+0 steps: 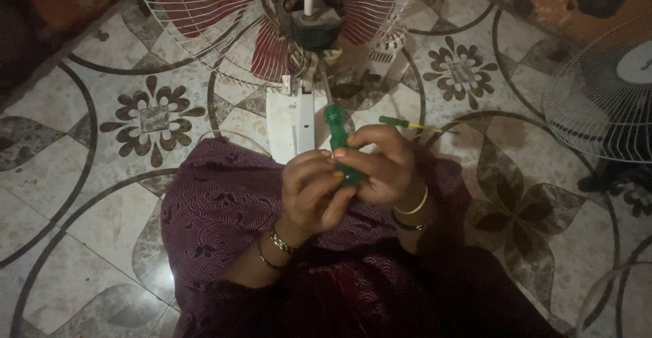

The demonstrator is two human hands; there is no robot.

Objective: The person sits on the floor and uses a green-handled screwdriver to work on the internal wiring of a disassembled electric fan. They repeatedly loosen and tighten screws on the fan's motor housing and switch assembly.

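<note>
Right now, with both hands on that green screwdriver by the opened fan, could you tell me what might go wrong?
The screwdriver is gripped by both the left hand and right hand, its shaft aimed at the fan motor; a slip could jab the exposed wiring. Light is dim, so small parts may be misjudged. A second green tool lies loose on the patterned floor and could be knelt on.

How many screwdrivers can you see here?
2. One green-handled screwdriver is held in both hands, left hand and right hand, its shaft pointing at the fan. A thinner green screwdriver lies on the floor beyond. Others may be hidden.
</note>
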